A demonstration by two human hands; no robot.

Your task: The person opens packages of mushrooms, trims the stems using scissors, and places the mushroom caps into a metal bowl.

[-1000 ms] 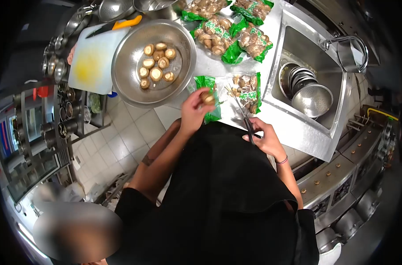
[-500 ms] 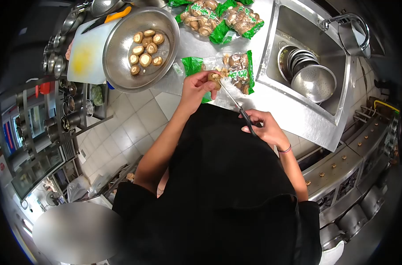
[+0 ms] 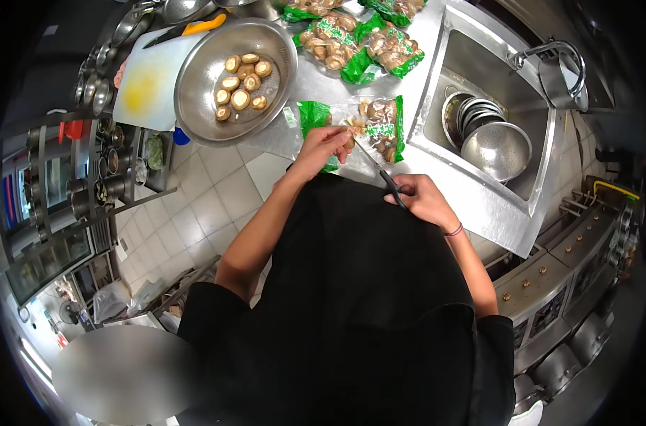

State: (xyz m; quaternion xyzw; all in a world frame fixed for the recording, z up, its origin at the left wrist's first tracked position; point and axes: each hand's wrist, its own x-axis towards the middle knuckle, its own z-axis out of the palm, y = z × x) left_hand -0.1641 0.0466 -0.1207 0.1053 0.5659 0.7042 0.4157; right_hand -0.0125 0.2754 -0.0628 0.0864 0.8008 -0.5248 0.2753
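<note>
A brown mushroom [image 3: 349, 143] is pinched in the fingers of my left hand [image 3: 324, 150], which cover much of it. My right hand [image 3: 424, 199] grips the black handles of a pair of scissors [image 3: 387, 182]. Their metal blades point up and left, reaching the mushroom; whether they touch it I cannot tell. Just beyond both hands lies an opened plastic bag [image 3: 398, 125] with green edges and more mushrooms in it. To the left, a steel bowl [image 3: 195, 85] holds several mushrooms [image 3: 251, 82], most with their pale cut undersides up.
Several full mushroom bags [image 3: 330, 44] lie at the back of the steel counter [image 3: 447, 186]. A sink [image 3: 456, 62] on the right holds a colander [image 3: 500, 150] and stacked pans. Left of the bowl are a white cutting board [image 3: 150, 89] and a knife with a yellow handle [image 3: 204, 25].
The view has shifted slightly. My left hand has turned, so less of the mushroom shows. The scissors stay in my right hand, their blades still at the mushroom.
</note>
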